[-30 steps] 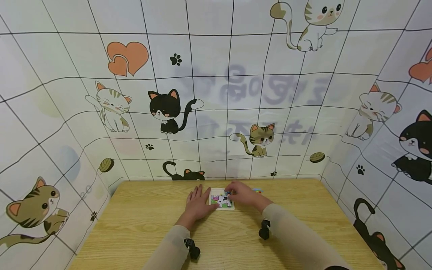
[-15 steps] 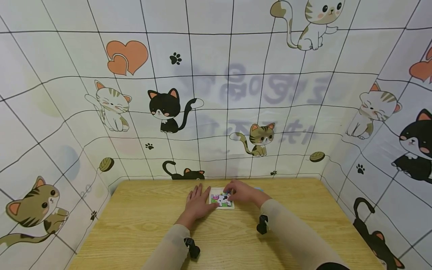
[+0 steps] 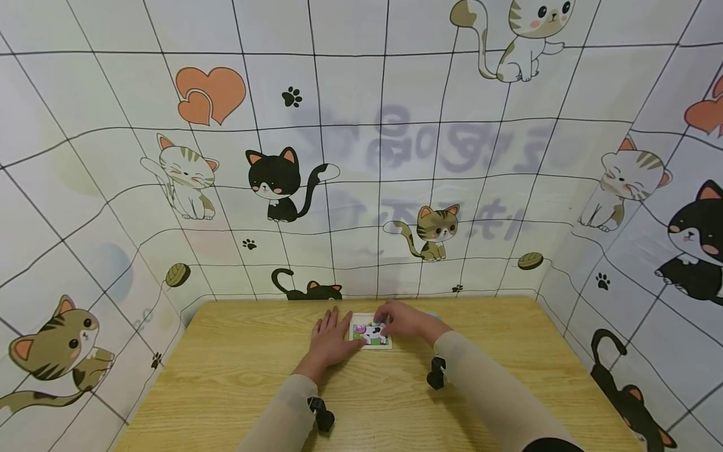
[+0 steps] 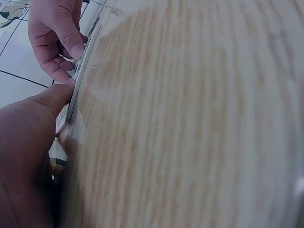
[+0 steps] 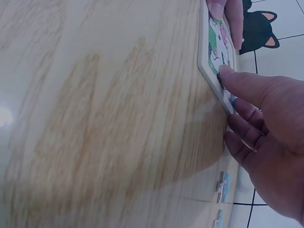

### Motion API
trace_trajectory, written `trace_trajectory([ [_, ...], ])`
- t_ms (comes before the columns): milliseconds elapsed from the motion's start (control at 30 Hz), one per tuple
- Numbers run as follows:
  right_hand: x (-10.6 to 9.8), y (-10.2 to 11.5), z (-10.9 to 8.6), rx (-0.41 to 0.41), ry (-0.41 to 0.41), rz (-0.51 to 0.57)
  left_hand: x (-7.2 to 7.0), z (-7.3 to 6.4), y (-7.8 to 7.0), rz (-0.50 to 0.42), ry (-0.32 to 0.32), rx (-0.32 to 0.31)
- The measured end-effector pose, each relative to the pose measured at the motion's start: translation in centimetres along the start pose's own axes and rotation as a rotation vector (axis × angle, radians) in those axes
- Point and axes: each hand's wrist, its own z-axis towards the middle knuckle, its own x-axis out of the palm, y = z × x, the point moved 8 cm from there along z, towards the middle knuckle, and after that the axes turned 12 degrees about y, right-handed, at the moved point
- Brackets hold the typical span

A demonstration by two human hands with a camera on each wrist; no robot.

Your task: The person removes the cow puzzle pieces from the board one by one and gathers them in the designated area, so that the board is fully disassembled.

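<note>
A small cow jigsaw puzzle (image 3: 371, 334) in a pale tray lies near the table's back edge. My left hand (image 3: 329, 342) rests with spread fingers beside its left side, the thumb reaching onto the lower edge. From the right, my right hand (image 3: 402, 319) bends over the puzzle's upper right part, pinching a puzzle piece there that the fingers mostly hide. In the right wrist view, the right thumb (image 5: 237, 83) presses on the picture near the tray's edge while the other fingers curl beside it. The left wrist view shows the left thumb (image 4: 59, 96) at the tray's rim.
Behind the right hand a loose blue piece (image 3: 433, 316) lies on the wooden table (image 3: 237, 370). The right wrist view shows two loose puzzle pieces, one of them a blue-and-red piece (image 5: 223, 187). A cat-printed cloth wall (image 3: 356, 207) stands right behind the table.
My right wrist and forearm have shifted slightly left and turned a little, while the fingers stay at the puzzle's upper right. The left hand holds its place.
</note>
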Motion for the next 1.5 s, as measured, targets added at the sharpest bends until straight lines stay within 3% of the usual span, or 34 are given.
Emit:
trace_trajectory([
  [567,-0.2,0.6,0.5,-0.003,-0.006,-0.083,0.0,-0.1,0.2,0.017,-0.009,0.003],
  [967,-0.2,0.6,-0.1,-0.042,-0.039,-0.032,0.2,-0.1,0.2,0.012,0.004,-0.008],
  [1200,-0.2,-0.4,-0.2,-0.001,-0.084,0.058,0.3,-0.1,0.2,0.01,-0.001,-0.003],
  [1500,-0.1,-0.7,-0.4,0.001,-0.099,0.04,0.1,-0.3,-0.1,0.005,-0.004,-0.006],
])
